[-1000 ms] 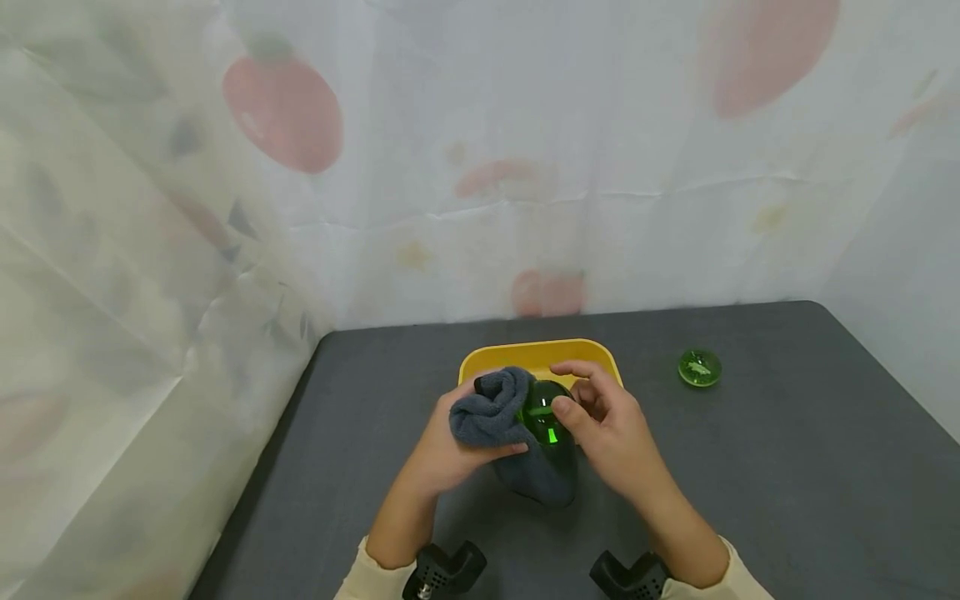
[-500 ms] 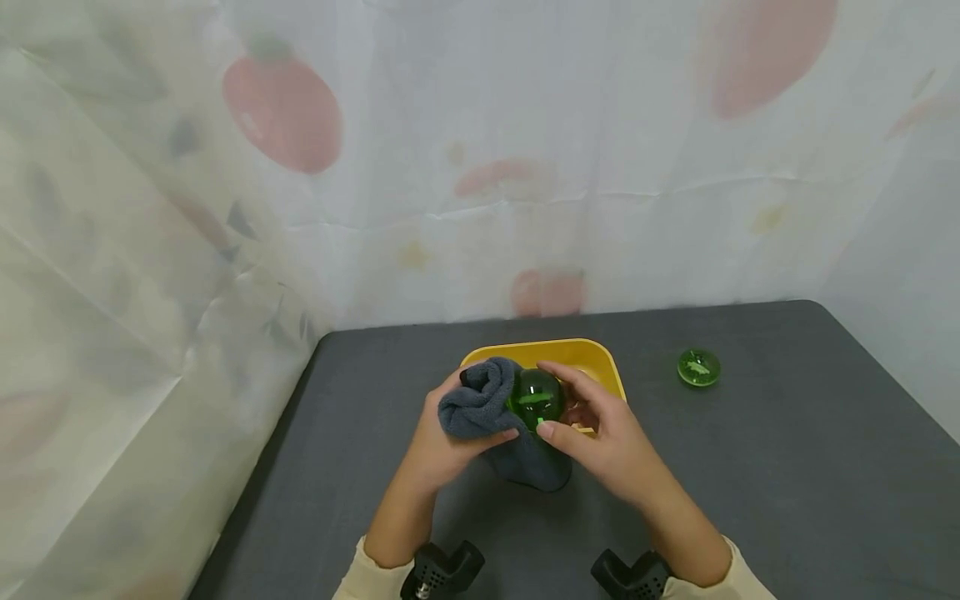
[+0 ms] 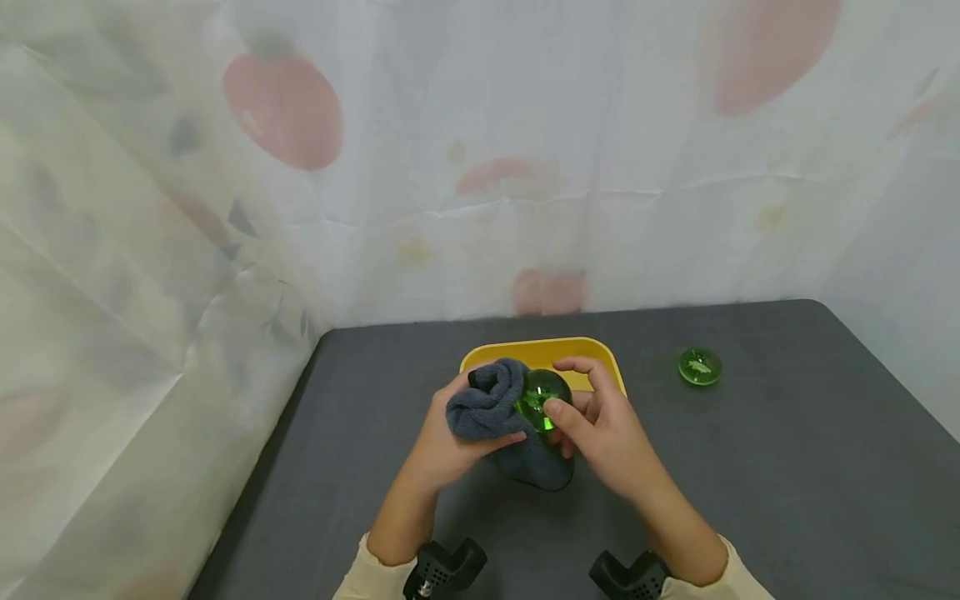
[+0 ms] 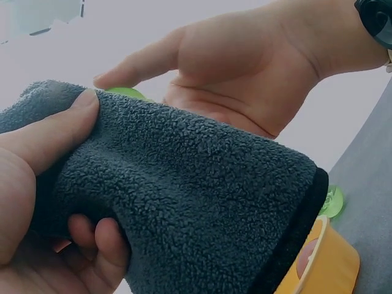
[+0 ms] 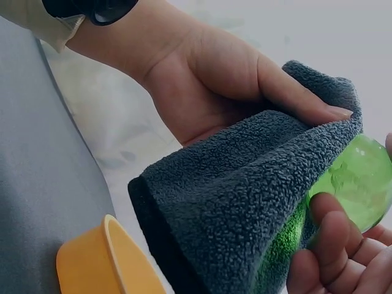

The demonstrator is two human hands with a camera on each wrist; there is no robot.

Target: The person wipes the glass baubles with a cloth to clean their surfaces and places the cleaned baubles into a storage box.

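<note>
The left hand (image 3: 442,446) grips a gray cloth (image 3: 491,400), with its thumb on top and its fingers curled under the bunched part. The cloth is soft and fuzzy, and one end of it hangs down toward the dark table (image 3: 750,467). The cloth is pressed against the left side of a green ball (image 3: 542,398). The ball is shiny and you can see through it a little.

The right hand (image 3: 603,429) holds the green ball from the right, with its thumb on the front of the ball and its fingers curled round the far side. In the right wrist view the cloth (image 5: 245,196) wraps over part of the ball (image 5: 358,180), and the fingers (image 5: 331,233) sit under the ball.

Both hands hold these things up above the table, near the middle of it. Just behind them, on the far side, sits a yellow tray (image 3: 540,352) on the table. Well off to the right, on the far part of the table, lies a small green lid (image 3: 699,367). A pale curtain with red spots (image 3: 285,108) hangs behind the table
</note>
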